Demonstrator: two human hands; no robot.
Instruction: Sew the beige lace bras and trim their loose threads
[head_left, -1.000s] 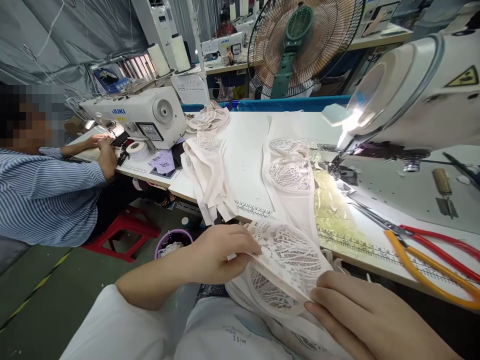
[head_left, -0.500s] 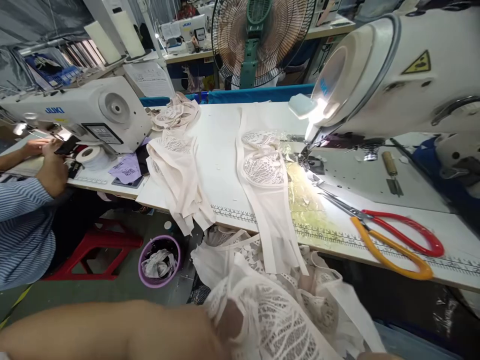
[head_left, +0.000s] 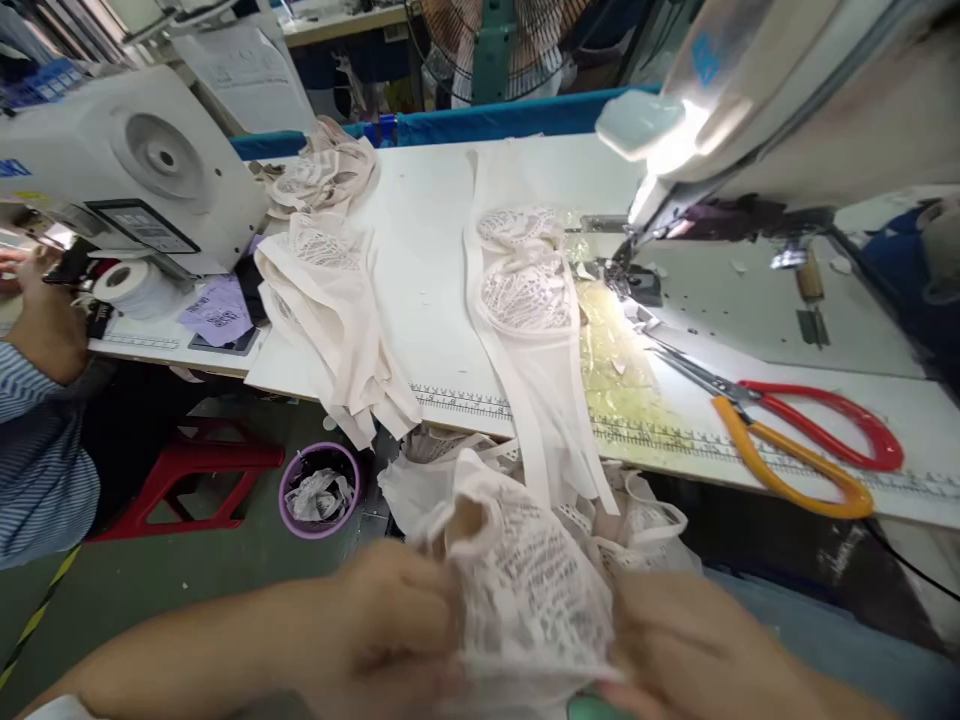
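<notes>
A white lace bra [head_left: 536, 570] is stretched between my two hands at the bottom of the view, its patterned cup facing up. My left hand [head_left: 394, 625] grips its left side, fingers curled and blurred by motion. On the opposite edge my right hand [head_left: 675, 640] is closed on the fabric, a thumb or fingertip showing low down. Another lace bra [head_left: 529, 305] lies on the sewing table ahead, its wings hanging over the front edge. More pale lace pieces [head_left: 645, 515] hang below that edge, partly behind the held one. Something green shows under my right hand.
Scissors [head_left: 750, 400] with red and orange handles lie right of the lit sewing machine needle area [head_left: 626, 270]. Folded bra pieces [head_left: 322, 310] rest left on the table. A purple bin [head_left: 321, 490] stands on the floor. At far left, a co-worker's hand [head_left: 49, 315] is beside another machine [head_left: 150, 170].
My right hand has come into view and grips the bra's right side. The bra is now pulled taut between both hands. The view has tilted downward.
</notes>
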